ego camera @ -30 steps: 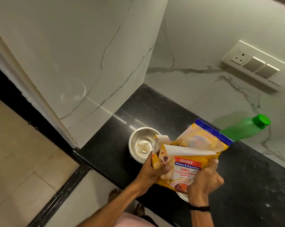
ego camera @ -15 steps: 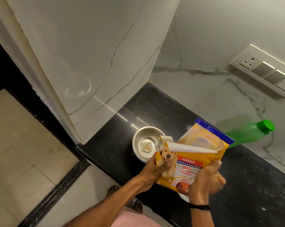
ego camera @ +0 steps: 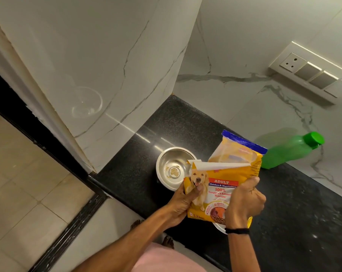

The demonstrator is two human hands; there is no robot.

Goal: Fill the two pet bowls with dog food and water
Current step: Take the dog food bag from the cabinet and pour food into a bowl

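Two hands held one yellow bag of dog food above the black bench. The left hand gripped the lower left corner of the bag, with the thumb lying over the printed dog. The right hand gripped the right side, with its fingers curled round the edge. The top of the bag was torn open and a white flap was folded over its front.

One steel bowl stood on the bench just behind the left hand. The corner of the bag covered a part of its rim, and some crumbs lay on its bottom. A second bowl was almost fully hidden under the bag and the right wrist; only a piece of its rim showed near the front edge of the bench.

A green bottle with a green cap was on the bench behind the bag, close to the marble wall. A socket panel sat higher on this wall. The right wrist wore a black band. A tiled floor lay to the left, below the bench.
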